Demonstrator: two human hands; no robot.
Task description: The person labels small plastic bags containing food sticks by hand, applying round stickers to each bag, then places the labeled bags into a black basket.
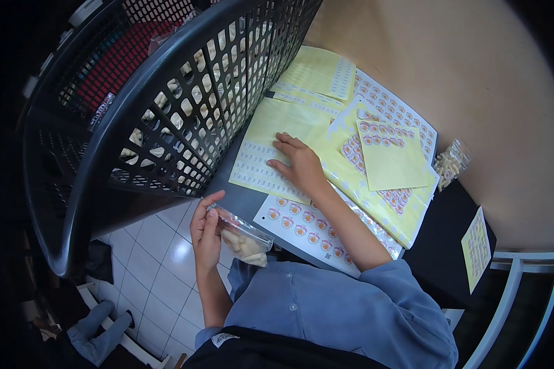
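My left hand [207, 232] pinches the top corner of a clear plastic bag [246, 243] of pale, stick-like pieces, held over the table's near edge. My right hand [298, 163] lies with fingers and thumb apart on a yellow label sheet [261, 138] that carries rows of small printed labels. Just under its near edge is a white sheet of round orange-and-pink stickers [301, 224]. More round-sticker sheets [394, 104] and a yellow backing piece [394, 157] are stacked to the right of that hand.
A large black plastic basket [160, 74] with many filled bags inside rises at the left. Another filled bag [452, 161] stands by the wall at the right. A sticker sheet [476, 249] lies past the black cloth [440, 240]. A seated person's legs [98, 335] show at lower left.
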